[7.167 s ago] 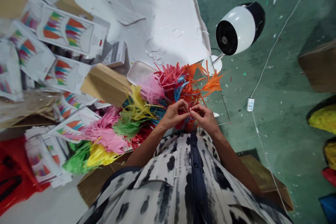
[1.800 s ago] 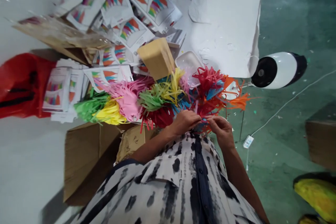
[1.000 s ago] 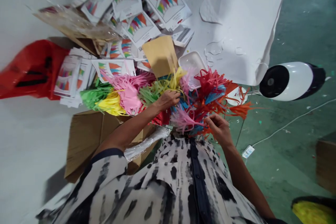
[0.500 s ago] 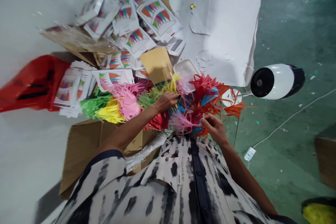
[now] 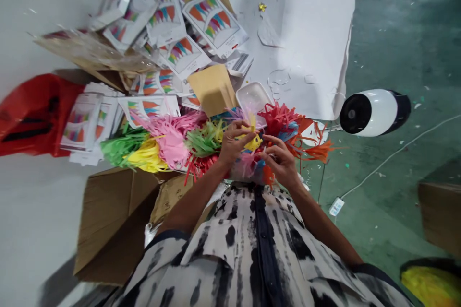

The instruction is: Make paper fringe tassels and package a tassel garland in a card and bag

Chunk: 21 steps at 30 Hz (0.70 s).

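Observation:
My left hand is closed, thumb and fingers pinching a yellow paper tassel in front of my body. Just to its right, my right hand has its fingertips together close to the tassel; whatever lies between them is too small to make out. Beneath and around both hands spreads a heap of fringed tissue-paper tassels: red ones, orange ones, green ones and pink ones. A white plastic tray sits just beyond the hands.
Printed packets lie piled at the back left, beside a red bag. A brown card piece rests near the tray. An opened carton stands below left. On the right are a black-and-white rounded device and a cable with a power strip.
My left hand has moved right and now pinches the yellow tassel. My right hand has shifted up and left beside it, away from the pink strands.

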### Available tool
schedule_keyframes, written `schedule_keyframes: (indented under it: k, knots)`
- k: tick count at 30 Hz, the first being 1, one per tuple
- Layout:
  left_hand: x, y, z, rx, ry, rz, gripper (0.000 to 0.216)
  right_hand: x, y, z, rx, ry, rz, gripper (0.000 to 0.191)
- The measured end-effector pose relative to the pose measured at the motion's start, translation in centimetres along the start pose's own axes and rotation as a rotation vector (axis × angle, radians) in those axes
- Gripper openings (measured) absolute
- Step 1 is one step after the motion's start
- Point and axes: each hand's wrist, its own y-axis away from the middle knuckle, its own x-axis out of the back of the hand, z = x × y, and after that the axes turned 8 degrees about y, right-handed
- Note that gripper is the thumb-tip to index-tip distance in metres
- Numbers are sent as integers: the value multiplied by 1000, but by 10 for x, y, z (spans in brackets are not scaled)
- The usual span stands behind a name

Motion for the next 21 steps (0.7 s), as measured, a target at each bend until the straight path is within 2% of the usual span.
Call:
schedule_keyframes:
  k: [4, 8, 12, 21]
  knots:
    - [-13, 27, 0, 55, -38, 8, 23, -11, -10, -2, -151, -191, -85, 37]
    - [-7, 36, 2, 281, 209, -38, 31, -12, -7, -1, -369, -376, -185, 45]
    - [-2, 40, 3, 451, 278, -45, 38, -9, -1, 3, -433, -427, -232, 43]
    - [-11, 48, 6, 446, 304, -6, 36, -8, 4, 11, -475, -499, -223, 41]
